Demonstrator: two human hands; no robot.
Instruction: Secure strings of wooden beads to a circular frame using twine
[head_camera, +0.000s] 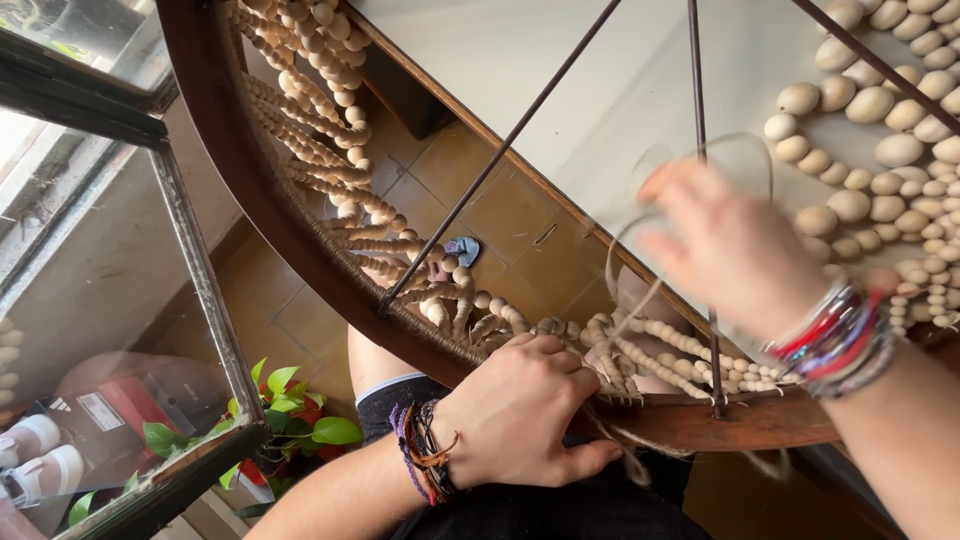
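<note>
1. Left hand (520, 410), at 6 o'clock, closes fully around the hoop (700, 420), bracing the rim.
2. Right hand (725, 245), at 3 o'clock, is blurred; fingers half-curled, drawing a loop of twine (625, 255) clear of the beads (680, 345).
3. Beaded strands (310, 110) hang along the rim toward 11 o'clock.

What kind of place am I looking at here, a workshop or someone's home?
Likely a home, or a small home craft space: tiled floor, a potted green plant beside a glass-paned door, and a beaded wooden hoop worked across the person's lap.
</note>
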